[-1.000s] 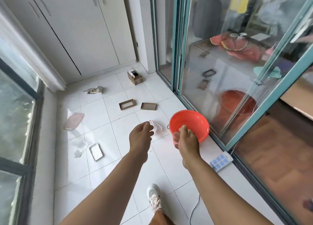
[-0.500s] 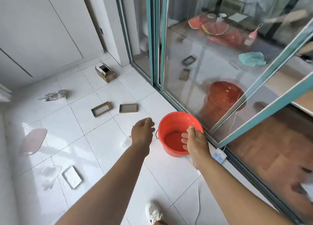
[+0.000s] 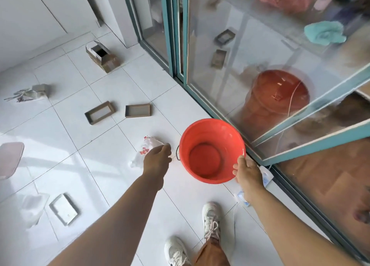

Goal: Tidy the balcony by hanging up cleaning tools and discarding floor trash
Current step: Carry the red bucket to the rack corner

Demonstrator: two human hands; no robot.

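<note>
A red plastic bucket (image 3: 202, 125) stands or hangs low beside the glass door, its mouth towards me, with nothing visible inside. My right hand (image 3: 247, 172) grips its rim at the near right side. My left hand (image 3: 158, 157) hovers left of the bucket, fingers loosely curled over a crumpled clear plastic bag (image 3: 147, 146) with red print that lies on the white tiles. Whether the fingers touch the bag I cannot tell. No cleaning tools are in view.
Two flat cardboard trays (image 3: 100, 112) (image 3: 138, 110), an open cardboard box (image 3: 103, 56), grey crumpled packaging (image 3: 30, 92), a pink lid (image 3: 9, 159), a white tray (image 3: 64, 208) and clear plastic (image 3: 33, 205) litter the floor. A white power strip (image 3: 265, 175) lies by the teal sliding door (image 3: 174, 45).
The bucket has come down from chest height to near the floor. My right hand shifted from its near rim to its right rim, and my left hand lowered over the bag.
</note>
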